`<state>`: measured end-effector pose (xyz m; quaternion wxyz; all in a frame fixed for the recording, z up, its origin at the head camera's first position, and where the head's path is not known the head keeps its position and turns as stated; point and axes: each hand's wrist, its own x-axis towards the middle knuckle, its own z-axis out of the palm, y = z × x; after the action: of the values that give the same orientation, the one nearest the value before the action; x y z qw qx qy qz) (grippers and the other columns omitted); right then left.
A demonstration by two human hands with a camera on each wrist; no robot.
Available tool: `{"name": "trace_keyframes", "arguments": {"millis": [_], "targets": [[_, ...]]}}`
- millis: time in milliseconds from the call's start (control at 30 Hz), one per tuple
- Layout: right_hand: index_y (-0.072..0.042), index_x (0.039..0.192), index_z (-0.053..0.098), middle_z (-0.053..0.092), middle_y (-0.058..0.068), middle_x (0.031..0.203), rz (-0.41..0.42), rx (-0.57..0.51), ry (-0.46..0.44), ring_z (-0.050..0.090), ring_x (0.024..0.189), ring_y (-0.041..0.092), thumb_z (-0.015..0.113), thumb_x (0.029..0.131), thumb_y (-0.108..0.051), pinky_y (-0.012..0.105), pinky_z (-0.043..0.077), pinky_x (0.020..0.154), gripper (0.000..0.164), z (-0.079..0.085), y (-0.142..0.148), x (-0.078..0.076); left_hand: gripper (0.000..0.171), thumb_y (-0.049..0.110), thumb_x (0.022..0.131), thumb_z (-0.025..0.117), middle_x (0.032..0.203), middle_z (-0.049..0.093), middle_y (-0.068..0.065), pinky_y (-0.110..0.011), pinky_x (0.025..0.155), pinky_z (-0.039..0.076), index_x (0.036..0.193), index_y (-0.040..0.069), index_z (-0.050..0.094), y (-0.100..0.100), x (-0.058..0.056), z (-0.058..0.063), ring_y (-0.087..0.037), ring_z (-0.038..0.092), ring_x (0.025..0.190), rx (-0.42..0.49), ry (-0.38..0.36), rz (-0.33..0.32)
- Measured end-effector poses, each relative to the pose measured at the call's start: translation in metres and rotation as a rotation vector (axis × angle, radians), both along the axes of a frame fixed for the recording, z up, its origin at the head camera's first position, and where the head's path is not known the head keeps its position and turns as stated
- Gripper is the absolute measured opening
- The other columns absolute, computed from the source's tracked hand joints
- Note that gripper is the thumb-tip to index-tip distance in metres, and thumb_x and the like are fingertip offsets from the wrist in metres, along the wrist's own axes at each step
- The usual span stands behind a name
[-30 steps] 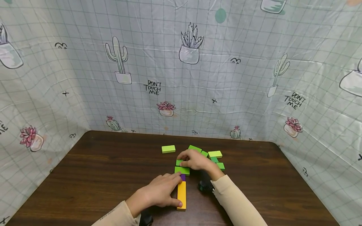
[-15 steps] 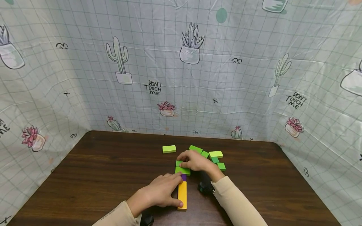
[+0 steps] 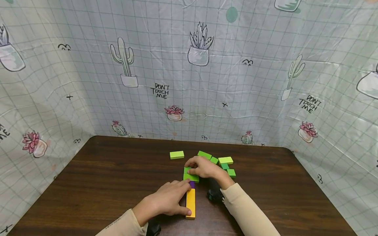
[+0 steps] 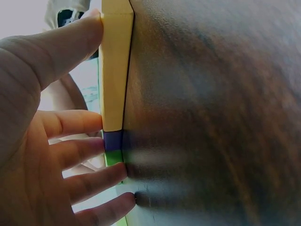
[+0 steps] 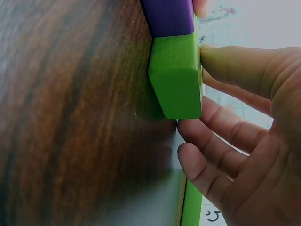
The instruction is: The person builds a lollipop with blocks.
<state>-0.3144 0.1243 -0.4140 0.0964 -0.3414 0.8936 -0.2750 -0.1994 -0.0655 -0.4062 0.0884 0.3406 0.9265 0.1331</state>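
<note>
An orange block [image 3: 191, 201] lies lengthwise towards me, with a purple block [image 3: 192, 185] at its far end. Beyond the purple one sits a green block [image 3: 193, 178], and another green block [image 3: 186, 170] adjoins it. My left hand [image 3: 168, 198] rests along the left of this row, its thumb on the orange block's near end and its fingers fairly straight against the row. Curled fingers and thumb of my right hand [image 3: 205, 167] hold the farther green block, partly hiding it. In the right wrist view the thumb touches the green block's top [image 5: 176, 54] surface.
A light green block [image 3: 177, 155] lies alone at the back. Right of it stand more green blocks [image 3: 204, 154], a yellow-green block [image 3: 225, 160], a dark green block [image 3: 224, 166] and a green block [image 3: 231, 173]. A printed cloth hangs behind the brown table [image 3: 103, 177].
Both hands keep their places on the blocks. The two green blocks in the row now look closed up, the thin gap between them gone. The view shifts slightly.
</note>
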Motion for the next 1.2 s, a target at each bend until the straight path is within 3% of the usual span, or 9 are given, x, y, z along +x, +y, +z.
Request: {"name": "trace_keyframes", "arguments": {"millis": [433, 600, 1067, 1200], "targets": [[-0.006, 0.116, 0.065, 0.06, 0.005, 0.108, -0.004, 0.046, 0.078, 0.056, 0.087, 0.016, 0.069, 0.089, -0.019, 0.034, 0.049, 0.078, 0.031, 0.003, 0.002, 0.002, 0.07, 0.06, 0.079, 0.068, 0.147, 0.04, -0.004, -0.045, 0.101, 0.038, 0.132, 0.018, 0.05, 0.0, -0.002, 0.0, -0.024, 0.043, 0.128, -0.003, 0.002, 0.004], [-0.006, 0.117, 0.064, 0.062, 0.004, 0.108, -0.019, 0.06, 0.068, 0.057, 0.089, 0.016, 0.069, 0.089, -0.022, 0.035, 0.049, 0.079, 0.033, 0.005, 0.007, 0.003, 0.071, 0.061, 0.079, 0.067, 0.148, 0.04, -0.004, -0.045, 0.1, 0.039, 0.132, 0.018, 0.05, 0.0, -0.003, -0.001, -0.024, 0.044, 0.128, -0.004, 0.005, 0.001], [-0.007, 0.114, 0.066, 0.063, 0.003, 0.11, -0.112, 0.084, 0.194, 0.059, 0.102, 0.021, 0.066, 0.09, -0.023, 0.042, 0.048, 0.088, 0.028, 0.013, 0.046, 0.024, 0.071, 0.063, 0.078, 0.067, 0.149, 0.038, -0.004, -0.047, 0.1, 0.039, 0.131, 0.019, 0.051, 0.0, -0.001, -0.002, -0.025, 0.044, 0.128, -0.003, 0.001, 0.008], [-0.009, 0.112, 0.067, 0.061, 0.0, 0.106, -0.14, 0.106, 0.227, 0.058, 0.097, 0.018, 0.068, 0.09, -0.024, 0.04, 0.048, 0.086, 0.027, 0.01, 0.058, 0.029, 0.071, 0.063, 0.077, 0.067, 0.149, 0.038, -0.004, -0.047, 0.1, 0.039, 0.131, 0.019, 0.051, 0.0, 0.0, -0.002, -0.025, 0.044, 0.128, -0.002, -0.005, 0.01]]}}
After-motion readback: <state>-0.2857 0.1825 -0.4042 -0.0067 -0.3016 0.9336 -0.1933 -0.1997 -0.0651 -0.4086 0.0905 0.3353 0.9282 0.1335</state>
